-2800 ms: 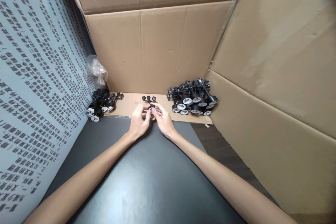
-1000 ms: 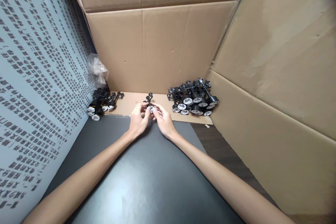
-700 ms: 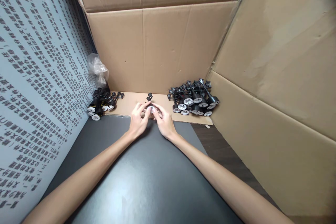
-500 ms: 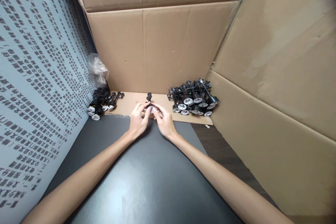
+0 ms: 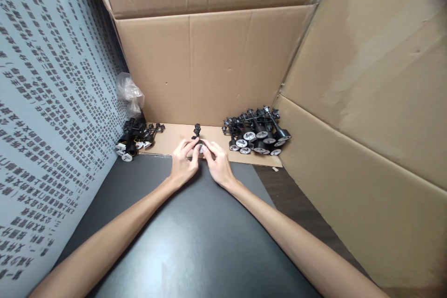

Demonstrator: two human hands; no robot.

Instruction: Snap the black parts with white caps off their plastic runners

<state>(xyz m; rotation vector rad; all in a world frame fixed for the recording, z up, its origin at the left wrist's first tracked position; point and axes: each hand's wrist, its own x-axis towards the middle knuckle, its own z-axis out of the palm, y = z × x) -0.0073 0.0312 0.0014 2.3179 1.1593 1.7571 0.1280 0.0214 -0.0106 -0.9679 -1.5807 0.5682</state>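
Both hands meet over the far edge of the dark grey mat. Between them is a small black lamp-like piece, its dark lantern-shaped top pointing away from me. My left hand pinches its base from the left, fingers and thumb closed. From the right, my right hand grips the same base with fingertips and thumb. The fingers hide most of the base.
Many similar black pieces with white round bases lie in a pile at the right. A smaller pile sits at the left, below a clear plastic bag. Cardboard walls stand behind and right; a printed sheet covers the left.
The thumbs and fingers have shifted slightly around the base of the black piece, whose white underside shows less now. The view has moved a little.
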